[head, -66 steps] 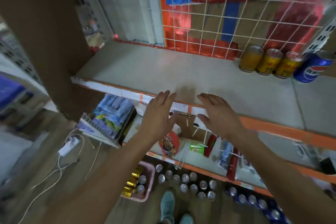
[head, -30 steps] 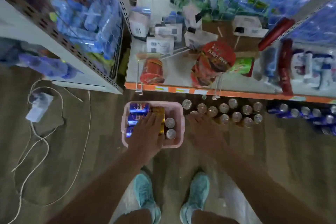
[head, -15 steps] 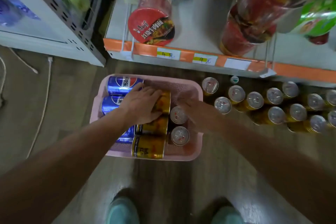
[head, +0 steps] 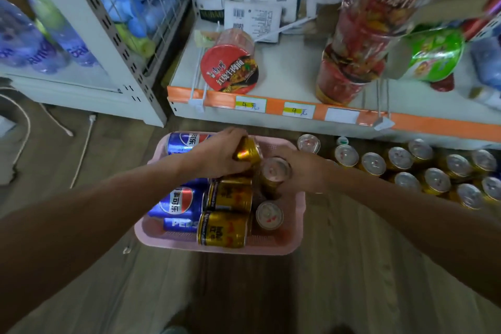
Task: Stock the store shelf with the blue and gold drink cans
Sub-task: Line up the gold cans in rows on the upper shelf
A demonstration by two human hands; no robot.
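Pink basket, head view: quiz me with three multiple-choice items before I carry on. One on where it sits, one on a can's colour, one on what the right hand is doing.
1. Where is the pink basket?
A) on the floor in front of the low shelf
B) up on that shelf
C) lifted in the air

2. What colour is the tilted can in the left hand?
A) blue
B) gold
C) green

3. How is the right hand?
A) flat and empty
B) gripping an upright can
C) out of view

Answers:
1 A: the basket rests on the wood floor below the shelf edge.
2 B: the can the left hand grips is gold.
3 B: the right hand's fingers curl round a gold can standing in the basket.
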